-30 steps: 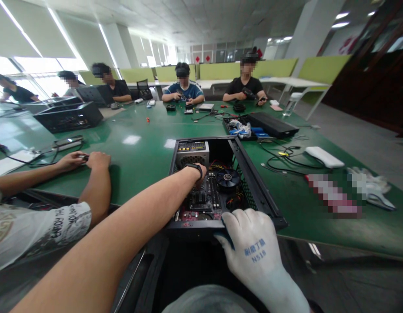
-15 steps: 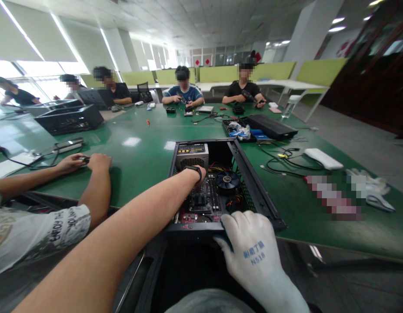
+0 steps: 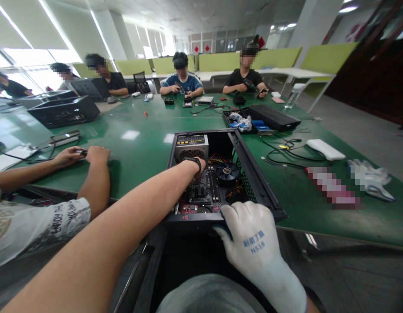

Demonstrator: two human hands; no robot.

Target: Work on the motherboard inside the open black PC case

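Observation:
An open black computer case [image 3: 258, 176] lies in front of me at the table's near edge. My bare left hand [image 3: 200, 166], with a black wristband, reaches down inside it beside the silver power supply [image 3: 192, 152]. Its fingers are hidden, so what they touch cannot be made out. Below and around it shows the motherboard [image 3: 201, 191], with a round black cooling fan [image 3: 227, 172] to the right and loose coloured wires. My right hand [image 3: 248, 228], in a white work glove, is closed over the near edge of the case, thumb below the rim.
On the green table [image 3: 139, 165], a neighbour's hands [image 3: 87, 154] hold a small part at left. Cables [image 3: 282, 150], a white box [image 3: 325, 149] and spare gloves [image 3: 371, 178] lie at right. A black tray [image 3: 242, 124] stands beyond the case; several people work farther off.
The view has tipped down slightly, so the table and case sit higher in the picture. Both hands keep their places on and in the case.

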